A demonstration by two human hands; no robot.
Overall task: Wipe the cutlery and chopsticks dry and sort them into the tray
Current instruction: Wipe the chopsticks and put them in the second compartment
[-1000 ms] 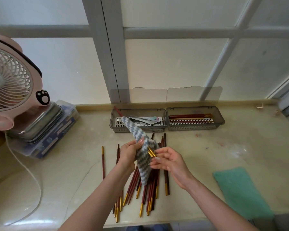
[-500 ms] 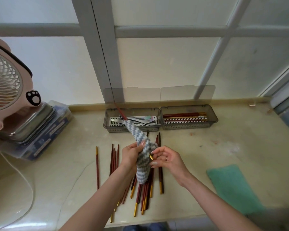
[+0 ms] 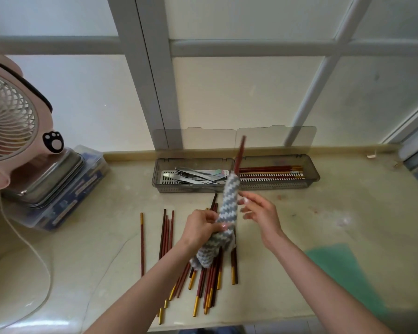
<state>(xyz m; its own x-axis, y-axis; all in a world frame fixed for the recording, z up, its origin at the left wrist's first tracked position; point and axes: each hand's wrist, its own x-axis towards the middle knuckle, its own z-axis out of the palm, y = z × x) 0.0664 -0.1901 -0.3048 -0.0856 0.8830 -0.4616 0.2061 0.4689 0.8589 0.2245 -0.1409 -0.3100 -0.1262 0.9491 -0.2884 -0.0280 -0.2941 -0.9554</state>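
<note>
Right now the left hand (image 3: 199, 227) pinches the cloth (image 3: 227, 213) around chopsticks (image 3: 240, 153); the right hand (image 3: 257, 209), fingers spread (empty), could let them slide out.

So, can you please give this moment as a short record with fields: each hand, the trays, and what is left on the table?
left hand: grips striped cloth wrapped around chopsticks
right hand: open, beside the cloth, not gripping
left tray: metal cutlery
right tray: a few chopsticks
table: loose chopsticks, green cloth
</note>
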